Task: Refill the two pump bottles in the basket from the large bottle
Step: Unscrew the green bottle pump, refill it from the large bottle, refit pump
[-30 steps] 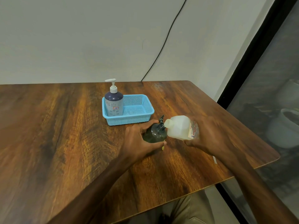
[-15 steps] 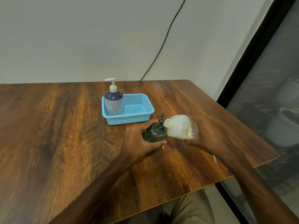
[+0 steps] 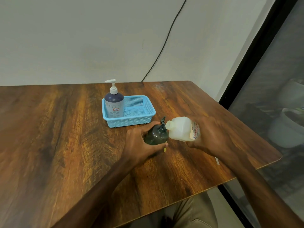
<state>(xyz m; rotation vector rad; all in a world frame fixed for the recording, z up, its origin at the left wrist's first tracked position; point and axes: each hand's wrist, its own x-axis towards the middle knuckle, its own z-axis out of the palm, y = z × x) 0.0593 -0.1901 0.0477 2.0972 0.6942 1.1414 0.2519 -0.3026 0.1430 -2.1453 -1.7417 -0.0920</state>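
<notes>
Nearest to you, your 2 forearms are reaching out over the wooden tabletop [image 3: 65, 137], and both hands are working just in front of the basket. Your left hand [image 3: 139, 143] is curling round the dark pump bottle [image 3: 155, 136], fingers on its far side and thumb on the near side, holding it upright on the tabletop. Your right hand [image 3: 212, 137] is wrapping round the labelled end of the large bottle [image 3: 180, 129] and tipping it almost flat, so its open mouth is pointing left and sitting right against the dark bottle's neck. A black pump nozzle is sticking up just behind that neck. You cannot tell from here whether the pump is fully off or whether any liquid is running.

Further out, the blue basket [image 3: 130, 121] is sitting just beyond the dark bottle. The white-pump bottle [image 3: 114, 104] is standing upright in its left end with its pump in place. Beyond that, a black cable [image 3: 164, 45] is running down the pale wall to the tabletop's far edge.

By the look of it, you are in the middle of filling 1 of the 2 bottles. The level in the other is not showing, so whether it is already filled cannot be judged. You are likely facing these remaining steps: finishing this pour, closing the dark bottle's pump, returning it to the basket and, if needed, filling the other bottle.
</notes>
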